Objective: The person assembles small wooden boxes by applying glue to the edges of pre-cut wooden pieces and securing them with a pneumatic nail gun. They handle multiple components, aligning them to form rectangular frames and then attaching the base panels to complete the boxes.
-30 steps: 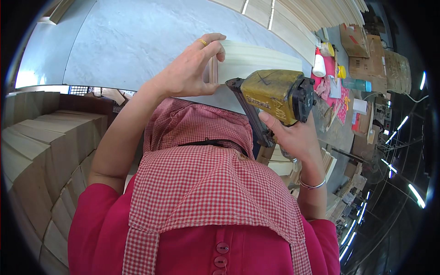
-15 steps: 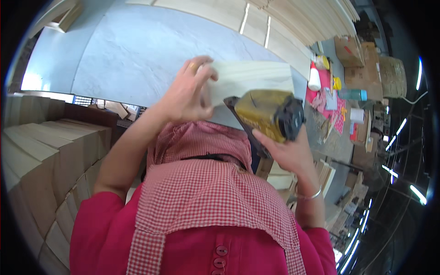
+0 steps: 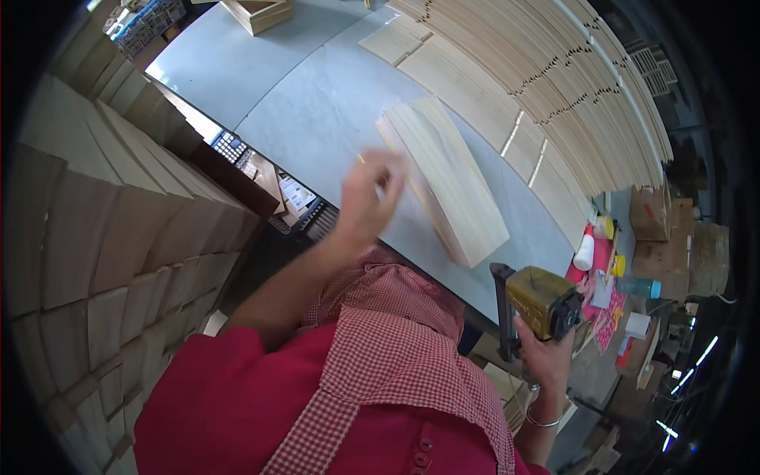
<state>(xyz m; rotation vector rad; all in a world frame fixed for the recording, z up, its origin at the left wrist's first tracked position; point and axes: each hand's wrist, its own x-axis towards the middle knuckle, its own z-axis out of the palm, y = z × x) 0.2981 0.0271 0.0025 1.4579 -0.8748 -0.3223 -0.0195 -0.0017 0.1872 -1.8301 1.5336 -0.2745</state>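
A pale wooden box-like piece (image 3: 451, 182) lies at a slant on the grey-white tabletop, its long flat face upward. Close to its left long edge is my left hand (image 3: 370, 198), with a ring on one finger. Its fingers look curled but are smeared by motion, and whether they touch the wood is unclear. My right hand (image 3: 546, 352) grips a nail gun (image 3: 542, 297) with a dirty yellow body and black nose. The tool is held beyond the table's front edge, to the right of the wooden piece and apart from it.
Thin wooden strips (image 3: 514, 71) are stacked along the table's far side, beside flat boards (image 3: 467, 75). Piled wooden blocks (image 3: 95, 214) rise at left. A white bottle (image 3: 584, 252) and teal bottle (image 3: 640, 287) stand right. A small wooden frame (image 3: 257, 14) sits at the far left.
The nail gun has moved away from the wood, to the right and toward me. The wooden piece now lies slanted, and my left hand has come off its end. The view has turned.
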